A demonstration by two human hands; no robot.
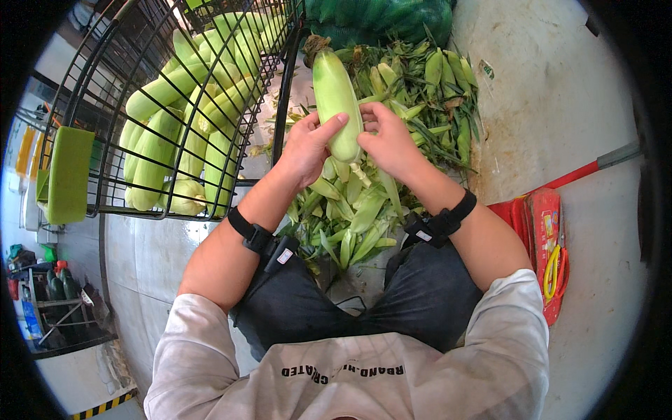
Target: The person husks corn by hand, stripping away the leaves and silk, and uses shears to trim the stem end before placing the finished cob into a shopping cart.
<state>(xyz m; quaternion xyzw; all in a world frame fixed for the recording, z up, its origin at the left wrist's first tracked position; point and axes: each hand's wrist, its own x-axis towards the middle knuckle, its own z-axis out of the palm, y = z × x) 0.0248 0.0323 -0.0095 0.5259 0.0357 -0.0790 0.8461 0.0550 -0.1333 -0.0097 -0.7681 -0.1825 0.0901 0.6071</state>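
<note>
An ear of corn in pale green husk is held up before me, brown silk at its far end and a short stalk stub at the near end. My left hand grips its lower left side, thumb lying across the husk. On the opposite side, my right hand has curled fingers and thumb against the husk edge; its exact grip is partly hidden. Beneath both hands spreads a heap of stripped corn husks and leaves.
A black wire shopping cart with a green panel stands at left, holding several husked ears of corn. A green mesh sack lies beyond the husks. To the right are a red bag and a red-and-grey handle.
</note>
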